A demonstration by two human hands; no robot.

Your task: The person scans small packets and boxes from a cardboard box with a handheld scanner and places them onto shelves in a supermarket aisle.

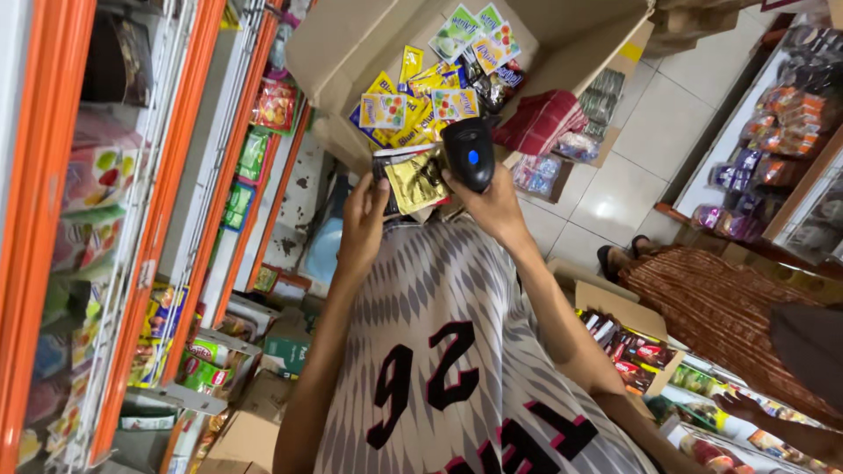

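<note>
The left hand [363,219] grips a gold sachet [415,182] while the right hand [492,204] clasps a black handheld scanner [470,154] just beside it, above a cardboard box [351,53] of sachets.

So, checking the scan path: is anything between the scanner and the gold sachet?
Nothing visible. The black scanner in the right hand sits right beside the gold sachet held by the left hand; no finger or other packet lies between them.
</note>
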